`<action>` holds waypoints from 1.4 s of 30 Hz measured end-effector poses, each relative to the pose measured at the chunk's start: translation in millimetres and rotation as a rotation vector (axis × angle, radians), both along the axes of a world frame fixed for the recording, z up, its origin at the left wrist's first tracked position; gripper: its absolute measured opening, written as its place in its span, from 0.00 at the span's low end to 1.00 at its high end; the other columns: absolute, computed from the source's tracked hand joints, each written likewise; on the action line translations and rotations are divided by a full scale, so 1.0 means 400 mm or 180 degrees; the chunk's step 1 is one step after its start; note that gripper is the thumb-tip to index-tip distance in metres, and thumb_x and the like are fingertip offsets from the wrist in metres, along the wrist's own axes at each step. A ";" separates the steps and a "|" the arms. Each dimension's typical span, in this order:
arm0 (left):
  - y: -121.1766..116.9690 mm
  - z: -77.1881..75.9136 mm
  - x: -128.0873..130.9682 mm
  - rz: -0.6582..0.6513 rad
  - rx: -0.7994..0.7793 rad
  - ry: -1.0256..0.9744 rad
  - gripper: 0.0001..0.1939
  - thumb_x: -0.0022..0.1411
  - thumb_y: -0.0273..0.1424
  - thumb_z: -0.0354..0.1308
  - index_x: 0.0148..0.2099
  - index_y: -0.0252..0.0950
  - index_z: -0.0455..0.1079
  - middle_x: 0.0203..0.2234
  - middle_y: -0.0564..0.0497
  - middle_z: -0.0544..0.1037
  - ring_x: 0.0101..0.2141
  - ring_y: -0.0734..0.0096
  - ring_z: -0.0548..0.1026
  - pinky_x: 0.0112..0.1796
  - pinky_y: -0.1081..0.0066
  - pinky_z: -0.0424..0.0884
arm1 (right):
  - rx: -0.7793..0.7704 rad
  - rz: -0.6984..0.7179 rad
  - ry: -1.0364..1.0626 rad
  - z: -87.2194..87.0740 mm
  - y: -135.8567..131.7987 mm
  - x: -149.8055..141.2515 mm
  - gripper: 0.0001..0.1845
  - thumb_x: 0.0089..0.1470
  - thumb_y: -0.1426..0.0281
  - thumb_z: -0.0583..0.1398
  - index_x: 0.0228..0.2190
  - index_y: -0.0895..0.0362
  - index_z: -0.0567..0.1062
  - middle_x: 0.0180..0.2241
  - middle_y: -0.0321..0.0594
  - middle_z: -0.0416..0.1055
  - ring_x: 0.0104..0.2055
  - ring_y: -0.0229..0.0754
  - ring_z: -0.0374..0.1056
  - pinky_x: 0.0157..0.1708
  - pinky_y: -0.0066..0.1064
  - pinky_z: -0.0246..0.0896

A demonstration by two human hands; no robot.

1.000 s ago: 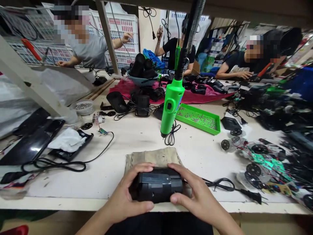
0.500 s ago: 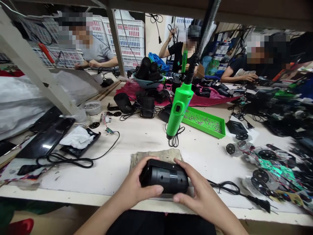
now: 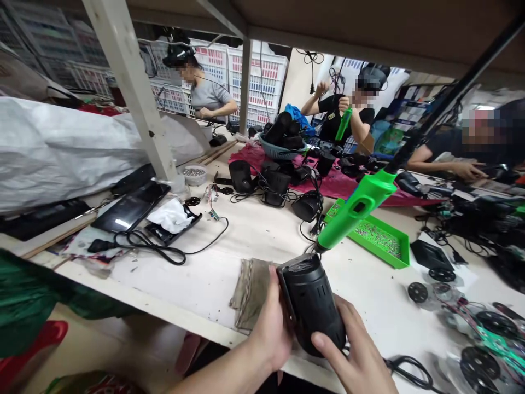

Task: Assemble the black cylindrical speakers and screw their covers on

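The left hand [image 3: 270, 334] and right hand [image 3: 348, 361] both grasp a black plastic housing [image 3: 311, 303], a tilted cylinder with the fingers wrapped around it, held over the front part of the counter [image 3: 197, 290]. Well off to the left of the hands lies a large white sack [image 3: 69, 153]. Beyond the right hand sits a green tray [image 3: 394, 254] of screws [image 3: 375, 235]. A green electric screwdriver [image 3: 356, 208], hung from a black rod [image 3: 447, 104], has its tip right at the housing's upper end. A frayed cloth pad [image 3: 250, 293] lies just beside the left hand, and a black cord [image 3: 410, 372] curls near the right hand.
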State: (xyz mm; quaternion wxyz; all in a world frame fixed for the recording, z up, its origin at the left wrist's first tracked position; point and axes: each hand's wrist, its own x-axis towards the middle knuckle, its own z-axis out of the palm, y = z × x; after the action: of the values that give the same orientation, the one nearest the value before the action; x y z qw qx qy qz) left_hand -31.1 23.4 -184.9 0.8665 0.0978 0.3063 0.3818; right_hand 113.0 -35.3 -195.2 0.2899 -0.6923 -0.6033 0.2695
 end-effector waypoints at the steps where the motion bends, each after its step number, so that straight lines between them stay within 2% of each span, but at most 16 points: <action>1: 0.001 0.001 -0.001 -0.0022 -0.0066 -0.0043 0.46 0.60 0.62 0.32 0.53 0.29 0.72 0.43 0.40 0.80 0.54 0.51 0.70 0.57 0.57 0.60 | 0.0001 0.0009 -0.0082 -0.001 -0.003 -0.005 0.34 0.52 0.48 0.57 0.53 0.57 0.64 0.55 0.50 0.68 0.57 0.54 0.64 0.55 0.41 0.61; 4: 0.009 0.009 -0.014 -0.0200 -0.0215 -0.0209 0.50 0.57 0.64 0.32 0.49 0.26 0.74 0.39 0.37 0.81 0.51 0.49 0.73 0.56 0.56 0.62 | -0.0170 0.0028 -0.0193 -0.004 -0.012 -0.021 0.42 0.50 0.46 0.58 0.58 0.60 0.59 0.57 0.54 0.65 0.58 0.56 0.64 0.54 0.44 0.62; 6: 0.013 0.013 -0.020 -0.0278 -0.0318 -0.0289 0.51 0.55 0.66 0.33 0.47 0.25 0.75 0.37 0.36 0.82 0.50 0.48 0.74 0.55 0.55 0.63 | -0.0226 -0.0033 -0.0258 0.004 -0.017 -0.037 0.49 0.49 0.46 0.58 0.62 0.61 0.51 0.60 0.56 0.62 0.59 0.57 0.62 0.54 0.45 0.63; 8: 0.013 0.012 -0.020 -0.0216 -0.0401 -0.0298 0.51 0.54 0.67 0.35 0.48 0.25 0.75 0.38 0.36 0.82 0.50 0.48 0.74 0.54 0.55 0.64 | -0.0137 -0.0211 -0.0318 0.020 -0.017 -0.057 0.50 0.51 0.45 0.57 0.64 0.59 0.46 0.62 0.54 0.58 0.61 0.57 0.60 0.54 0.46 0.63; 11: 0.009 0.005 -0.013 0.0002 -0.0488 -0.0268 0.49 0.55 0.66 0.37 0.49 0.28 0.74 0.40 0.38 0.81 0.49 0.49 0.75 0.53 0.54 0.66 | -0.0027 -0.0360 -0.0325 0.048 -0.011 -0.081 0.45 0.52 0.45 0.54 0.63 0.56 0.52 0.62 0.50 0.60 0.61 0.57 0.60 0.55 0.48 0.61; 15: 0.006 -0.002 -0.001 0.0242 -0.0499 -0.0144 0.42 0.59 0.61 0.40 0.50 0.30 0.74 0.40 0.40 0.81 0.47 0.52 0.76 0.51 0.58 0.68 | -0.0032 -0.0371 -0.0231 0.062 -0.005 -0.086 0.41 0.53 0.47 0.53 0.61 0.58 0.57 0.59 0.50 0.64 0.59 0.56 0.63 0.55 0.47 0.62; 22: 0.001 -0.007 0.012 0.0447 -0.0632 -0.0148 0.40 0.61 0.59 0.42 0.48 0.27 0.75 0.36 0.39 0.82 0.43 0.52 0.78 0.48 0.60 0.70 | 0.0157 -0.0659 -0.0555 0.053 -0.016 -0.110 0.39 0.54 0.48 0.53 0.60 0.57 0.61 0.56 0.49 0.69 0.54 0.54 0.68 0.50 0.42 0.67; 27: 0.000 -0.023 0.015 0.0400 -0.0629 -0.0356 0.42 0.60 0.60 0.42 0.46 0.25 0.76 0.35 0.37 0.82 0.44 0.50 0.77 0.49 0.59 0.69 | 0.0365 -0.0639 -0.0571 0.049 -0.019 -0.110 0.37 0.53 0.48 0.54 0.59 0.56 0.63 0.53 0.46 0.71 0.52 0.53 0.71 0.43 0.37 0.72; 30: 0.003 -0.020 0.011 0.0395 -0.0667 -0.0212 0.41 0.60 0.60 0.43 0.47 0.27 0.76 0.37 0.38 0.82 0.47 0.50 0.76 0.50 0.58 0.68 | 0.0361 -0.0625 -0.0603 0.044 -0.019 -0.102 0.38 0.53 0.47 0.54 0.59 0.55 0.62 0.53 0.46 0.71 0.49 0.53 0.73 0.38 0.36 0.74; 34: -0.003 -0.007 -0.012 0.0392 -0.0554 -0.0025 0.39 0.61 0.60 0.41 0.52 0.32 0.73 0.43 0.39 0.80 0.53 0.52 0.72 0.54 0.58 0.65 | 0.0716 -0.0686 -0.0845 0.027 -0.018 -0.099 0.39 0.52 0.47 0.56 0.58 0.56 0.63 0.53 0.48 0.71 0.51 0.55 0.71 0.43 0.41 0.73; 36: -0.012 -0.006 -0.026 0.0448 -0.0193 -0.0062 0.35 0.59 0.58 0.48 0.55 0.35 0.71 0.48 0.42 0.78 0.55 0.54 0.70 0.55 0.59 0.64 | 0.0883 -0.0650 -0.0925 0.018 -0.019 -0.098 0.39 0.53 0.47 0.56 0.59 0.57 0.62 0.55 0.49 0.69 0.54 0.56 0.69 0.48 0.43 0.70; 39: -0.026 -0.019 -0.039 0.0578 0.0327 0.0100 0.33 0.52 0.45 0.67 0.58 0.41 0.66 0.51 0.45 0.77 0.54 0.54 0.71 0.53 0.60 0.65 | 0.0968 -0.0430 -0.0649 0.012 -0.024 -0.090 0.36 0.55 0.50 0.56 0.59 0.57 0.62 0.58 0.49 0.65 0.58 0.54 0.64 0.54 0.44 0.65; 40: -0.029 -0.026 -0.042 0.0623 0.0350 0.0166 0.34 0.49 0.41 0.70 0.58 0.41 0.66 0.49 0.45 0.78 0.52 0.53 0.72 0.52 0.60 0.66 | 0.0943 -0.0382 -0.0431 0.013 -0.026 -0.084 0.35 0.56 0.52 0.57 0.59 0.56 0.62 0.59 0.49 0.64 0.59 0.53 0.64 0.55 0.43 0.64; 42: -0.031 -0.042 -0.046 0.0671 0.0230 0.0219 0.32 0.47 0.41 0.71 0.53 0.39 0.70 0.43 0.45 0.80 0.47 0.52 0.75 0.48 0.59 0.69 | 0.0818 -0.0408 0.0020 0.017 -0.031 -0.070 0.34 0.56 0.53 0.58 0.59 0.55 0.62 0.58 0.48 0.65 0.58 0.52 0.65 0.56 0.43 0.62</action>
State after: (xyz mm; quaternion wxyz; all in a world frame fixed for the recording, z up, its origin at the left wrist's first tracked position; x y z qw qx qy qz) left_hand -49.6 11.1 -201.6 0.8064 0.1092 0.3305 0.4780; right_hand 85.0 -47.8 -188.2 0.3946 -0.6858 -0.5865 0.1731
